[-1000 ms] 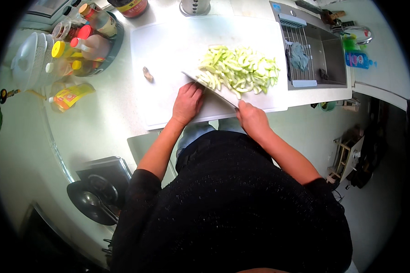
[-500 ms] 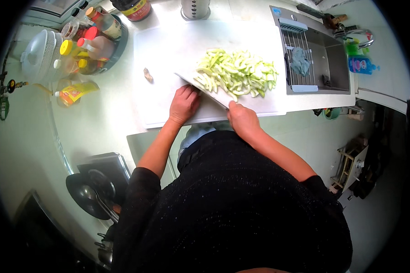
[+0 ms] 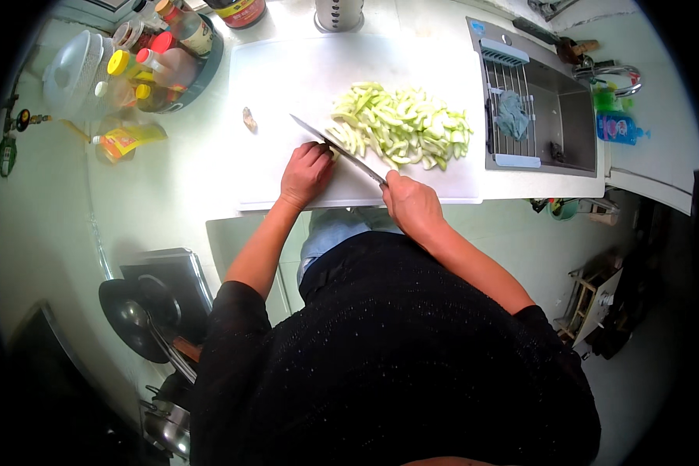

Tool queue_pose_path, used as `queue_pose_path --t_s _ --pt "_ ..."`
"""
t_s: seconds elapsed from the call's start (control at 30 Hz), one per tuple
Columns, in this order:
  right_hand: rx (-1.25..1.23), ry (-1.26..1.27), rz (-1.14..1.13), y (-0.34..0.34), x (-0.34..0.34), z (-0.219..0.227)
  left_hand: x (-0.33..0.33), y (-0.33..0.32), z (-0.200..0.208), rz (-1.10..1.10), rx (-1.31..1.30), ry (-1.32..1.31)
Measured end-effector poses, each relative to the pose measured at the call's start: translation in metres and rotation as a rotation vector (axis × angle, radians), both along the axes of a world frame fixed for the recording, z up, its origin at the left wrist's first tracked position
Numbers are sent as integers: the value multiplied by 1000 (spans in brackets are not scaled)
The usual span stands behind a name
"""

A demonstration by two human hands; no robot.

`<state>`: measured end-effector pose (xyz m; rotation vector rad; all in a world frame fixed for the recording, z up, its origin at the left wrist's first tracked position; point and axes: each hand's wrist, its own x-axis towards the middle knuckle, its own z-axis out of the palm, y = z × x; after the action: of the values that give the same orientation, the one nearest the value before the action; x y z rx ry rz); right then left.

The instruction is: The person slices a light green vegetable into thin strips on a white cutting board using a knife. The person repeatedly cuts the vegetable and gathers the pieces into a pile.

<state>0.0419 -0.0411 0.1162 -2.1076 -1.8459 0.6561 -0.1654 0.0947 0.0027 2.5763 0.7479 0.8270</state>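
Observation:
My right hand (image 3: 413, 203) is closed round the handle of a kitchen knife (image 3: 357, 161) near the front of a white cutting board (image 3: 279, 74). The blade points away and to the left, seen almost edge-on. My left hand (image 3: 307, 172) rests on the board with curled fingers, fingertips against the blade's left side. What lies under those fingers is mostly hidden. Right of the blade spreads a heap of pale green vegetable slices (image 3: 412, 124), some touching it. A small brownish knob, perhaps ginger (image 3: 249, 119), lies alone on the board's left part.
A tray (image 3: 202, 81) of sauce bottles and jars stands at the far left, with an oil bottle (image 3: 128, 141) beside it. To the right is a sink (image 3: 559, 167) with a drying rack (image 3: 511, 159) and a blue cloth (image 3: 512, 116). A wok (image 3: 128, 330) sits at lower left.
The blade has turned from showing its broad face to nearly edge-on. My left hand stays curled beside it, and my right hand keeps its grip. The whole view has shifted slightly.

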Motion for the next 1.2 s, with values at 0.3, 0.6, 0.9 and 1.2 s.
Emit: queue_pose_path --t_s 0.3,0.6,0.9,1.2 --pt "23 -54 -39 28 -23 -36 -1 0 2 -16 -63 -90" --pt "-50 -58 -40 9 -20 13 -8 1 -6 -43 -88 -143" --pt "-3 -45 -89 33 -35 -32 -8 -2 3 -17 -83 -160" --pt "-79 -44 -54 14 -25 12 -12 -1 -5 -20 -71 -149"
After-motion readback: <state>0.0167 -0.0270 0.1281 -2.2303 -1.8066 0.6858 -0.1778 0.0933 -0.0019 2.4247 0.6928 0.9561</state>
